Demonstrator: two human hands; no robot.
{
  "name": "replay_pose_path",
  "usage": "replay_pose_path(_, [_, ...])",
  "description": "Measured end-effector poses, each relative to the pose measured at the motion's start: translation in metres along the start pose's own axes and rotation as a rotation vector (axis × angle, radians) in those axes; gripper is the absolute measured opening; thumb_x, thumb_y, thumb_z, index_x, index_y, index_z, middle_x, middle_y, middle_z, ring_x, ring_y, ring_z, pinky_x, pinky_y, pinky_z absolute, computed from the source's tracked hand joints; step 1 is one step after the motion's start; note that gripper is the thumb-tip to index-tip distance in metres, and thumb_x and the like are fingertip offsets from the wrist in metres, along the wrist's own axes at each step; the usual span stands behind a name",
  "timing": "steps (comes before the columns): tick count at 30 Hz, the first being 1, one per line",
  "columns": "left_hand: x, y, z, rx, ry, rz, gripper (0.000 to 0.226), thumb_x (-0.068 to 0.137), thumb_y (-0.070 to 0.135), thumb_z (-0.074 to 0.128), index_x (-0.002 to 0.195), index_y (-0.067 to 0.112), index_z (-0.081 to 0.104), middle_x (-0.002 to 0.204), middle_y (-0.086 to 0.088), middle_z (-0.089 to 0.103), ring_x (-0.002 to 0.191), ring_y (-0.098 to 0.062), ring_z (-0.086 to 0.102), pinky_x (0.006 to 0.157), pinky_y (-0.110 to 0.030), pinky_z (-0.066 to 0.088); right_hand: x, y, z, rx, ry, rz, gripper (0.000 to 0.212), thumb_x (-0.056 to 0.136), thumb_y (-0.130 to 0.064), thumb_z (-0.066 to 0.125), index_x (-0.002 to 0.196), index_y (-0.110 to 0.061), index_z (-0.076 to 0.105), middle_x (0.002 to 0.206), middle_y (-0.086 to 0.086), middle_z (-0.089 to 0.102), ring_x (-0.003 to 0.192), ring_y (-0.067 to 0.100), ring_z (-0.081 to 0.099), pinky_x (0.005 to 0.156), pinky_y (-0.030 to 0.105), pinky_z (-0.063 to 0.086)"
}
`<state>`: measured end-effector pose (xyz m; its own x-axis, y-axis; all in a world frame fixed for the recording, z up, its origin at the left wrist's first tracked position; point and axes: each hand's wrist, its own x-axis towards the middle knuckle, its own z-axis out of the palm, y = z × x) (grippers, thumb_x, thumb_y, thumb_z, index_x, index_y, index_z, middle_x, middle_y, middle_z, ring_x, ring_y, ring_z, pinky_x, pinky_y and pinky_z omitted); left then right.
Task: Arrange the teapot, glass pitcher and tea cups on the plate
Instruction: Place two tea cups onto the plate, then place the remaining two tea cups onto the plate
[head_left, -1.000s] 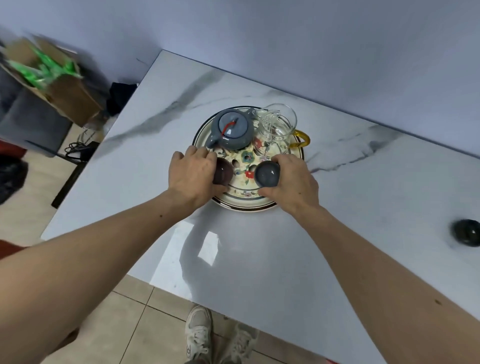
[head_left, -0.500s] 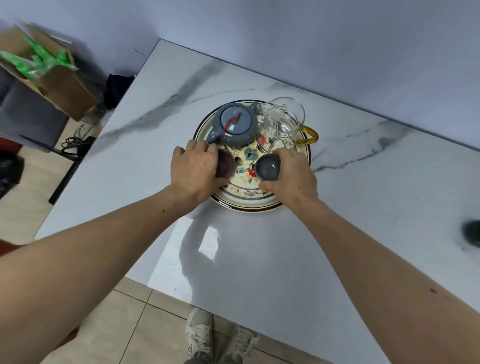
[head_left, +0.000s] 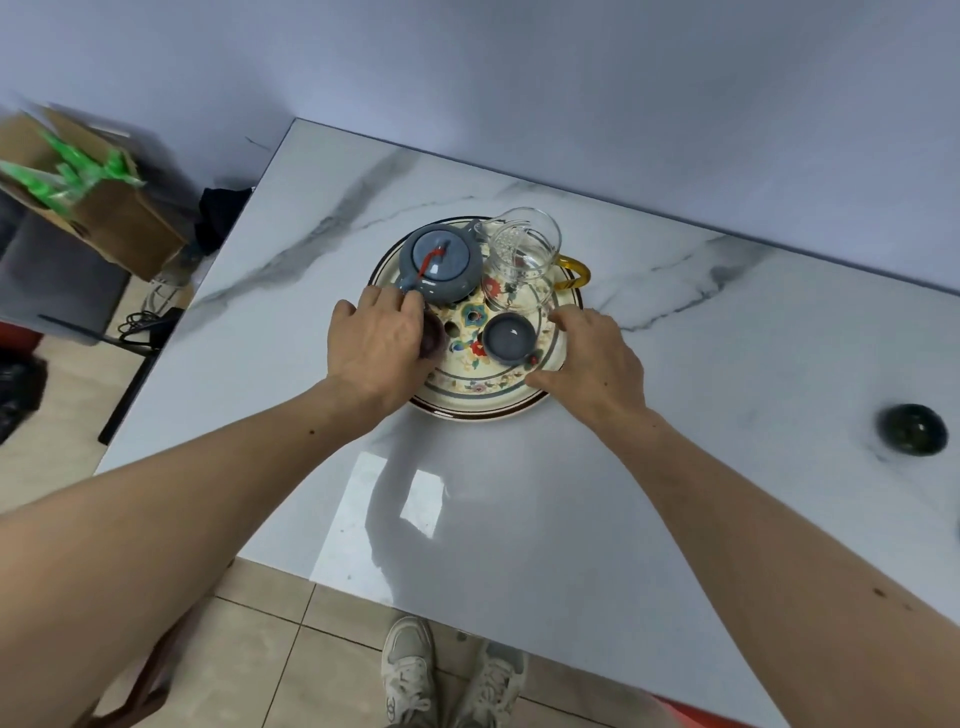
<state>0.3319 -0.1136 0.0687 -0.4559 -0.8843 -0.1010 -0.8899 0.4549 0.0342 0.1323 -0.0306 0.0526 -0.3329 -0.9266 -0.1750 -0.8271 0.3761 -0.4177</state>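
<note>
On the plate (head_left: 483, 402) we already have the teapot (head_left: 441, 265), glass pitcher (head_left: 519, 265) and grey cup (head_left: 509, 338). Our left hand (head_left: 379, 348) wraps its fingers on the dark cup (head_left: 434, 338) at the plate's left; our right hand (head_left: 592, 358) sits spread, empty, beside the grey cup. A dark cup-like thing (head_left: 917, 428) waits on the table (head_left: 519, 509), far right of the plate.

Readable text: none anywhere in view.
Plate (head_left: 483, 402): painted flowers and ringed bands only, no lettering.
Teapot (head_left: 441, 265): plain grey glaze with a red cord on the lid, no mark.
Glass pitcher (head_left: 522, 260): clear glass, no print to be seen.
Grey cup (head_left: 509, 338): plain, no mark.
Cardboard box (head_left: 104, 218): blurred; any print on it is too smeared to read.
Shoes (head_left: 408, 675): a small dark emblem on the tongue, too small to make out.
Surface (head_left: 519, 519): grey marble veining, no label or number.
</note>
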Motion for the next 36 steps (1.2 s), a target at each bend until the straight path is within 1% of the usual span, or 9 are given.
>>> replay_pose_path(3, [0.0, 0.02, -0.017, 0.026, 0.02, 0.069, 0.03, 0.082, 0.032, 0.057, 0.103, 0.011, 0.054, 0.11, -0.011, 0.061, 0.107, -0.033, 0.052, 0.082, -0.044, 0.041, -0.017, 0.015, -0.021, -0.027, 0.031, 0.019, 0.059, 0.066, -0.033, 0.082, 0.116, -0.019, 0.054, 0.115, 0.004, 0.06, 0.108, 0.026, 0.051, 0.071, 0.037, 0.044])
replay_pose_path(5, [-0.001, 0.041, -0.029, 0.062, 0.005, 0.145, 0.034, 0.079, 0.028, 0.06, 0.108, 0.011, 0.055, 0.112, -0.011, 0.061, 0.11, -0.032, 0.051, 0.086, -0.045, 0.041, -0.031, 0.03, -0.036, -0.048, 0.055, 0.034, 0.054, 0.069, -0.03, 0.081, 0.115, -0.019, 0.056, 0.115, 0.004, 0.06, 0.108, 0.026, 0.051, 0.07, 0.035, 0.042])
replay_pose_path(8, [-0.006, 0.079, -0.043, 0.119, 0.003, 0.249, 0.041, 0.077, 0.033, 0.063, 0.112, 0.012, 0.057, 0.112, -0.011, 0.061, 0.109, -0.032, 0.053, 0.089, -0.047, 0.041, -0.055, 0.058, -0.055, -0.046, 0.067, 0.087, 0.053, 0.071, -0.024, 0.078, 0.119, -0.02, 0.055, 0.12, 0.002, 0.059, 0.112, 0.023, 0.048, 0.069, 0.032, 0.038])
replay_pose_path(11, [-0.016, 0.128, -0.051, 0.128, 0.019, 0.315, 0.033, 0.079, 0.03, 0.06, 0.107, 0.012, 0.06, 0.111, -0.01, 0.062, 0.107, -0.032, 0.053, 0.087, -0.045, 0.041, -0.084, 0.094, -0.075, -0.04, 0.089, 0.152, 0.051, 0.073, -0.02, 0.075, 0.12, -0.02, 0.054, 0.122, 0.001, 0.057, 0.113, 0.022, 0.047, 0.07, 0.03, 0.034])
replay_pose_path(15, [-0.032, 0.202, -0.053, 0.125, -0.016, 0.415, 0.037, 0.08, 0.035, 0.063, 0.11, 0.014, 0.058, 0.111, -0.007, 0.061, 0.108, -0.03, 0.052, 0.087, -0.044, 0.04, -0.125, 0.153, -0.104, -0.047, 0.112, 0.204, 0.048, 0.074, -0.018, 0.074, 0.118, -0.02, 0.056, 0.121, 0.0, 0.057, 0.111, 0.022, 0.048, 0.07, 0.031, 0.035])
replay_pose_path(25, [-0.062, 0.39, -0.028, 0.063, -0.037, 0.523, 0.033, 0.083, 0.034, 0.06, 0.11, 0.015, 0.057, 0.106, -0.003, 0.062, 0.101, -0.025, 0.054, 0.081, -0.036, 0.038, -0.207, 0.32, -0.165, -0.094, 0.153, 0.314, 0.045, 0.072, -0.016, 0.076, 0.113, -0.016, 0.059, 0.116, 0.003, 0.06, 0.106, 0.025, 0.051, 0.068, 0.031, 0.035])
replay_pose_path(27, [-0.061, 0.396, -0.026, 0.053, -0.036, 0.52, 0.035, 0.083, 0.035, 0.06, 0.11, 0.015, 0.057, 0.106, -0.003, 0.062, 0.101, -0.025, 0.054, 0.082, -0.036, 0.038, -0.211, 0.329, -0.165, -0.103, 0.154, 0.32, 0.045, 0.072, -0.017, 0.077, 0.113, -0.016, 0.059, 0.114, 0.004, 0.06, 0.104, 0.025, 0.052, 0.068, 0.03, 0.036])
replay_pose_path(32, [-0.046, 0.46, -0.009, 0.063, -0.057, 0.599, 0.039, 0.083, 0.038, 0.06, 0.113, 0.015, 0.055, 0.107, -0.003, 0.062, 0.103, -0.026, 0.053, 0.085, -0.037, 0.039, -0.221, 0.389, -0.175, -0.08, 0.173, 0.408, 0.04, 0.07, -0.017, 0.078, 0.105, -0.016, 0.059, 0.107, 0.005, 0.058, 0.095, 0.023, 0.052, 0.061, 0.03, 0.039])
replay_pose_path(36, [-0.027, 0.492, 0.012, 0.062, -0.066, 0.626, 0.044, 0.082, 0.041, 0.062, 0.117, 0.014, 0.053, 0.111, -0.004, 0.06, 0.105, -0.026, 0.052, 0.086, -0.038, 0.039, -0.213, 0.424, -0.169, -0.067, 0.168, 0.46, 0.048, 0.067, -0.024, 0.082, 0.107, -0.017, 0.056, 0.108, 0.005, 0.057, 0.099, 0.025, 0.052, 0.062, 0.031, 0.039])
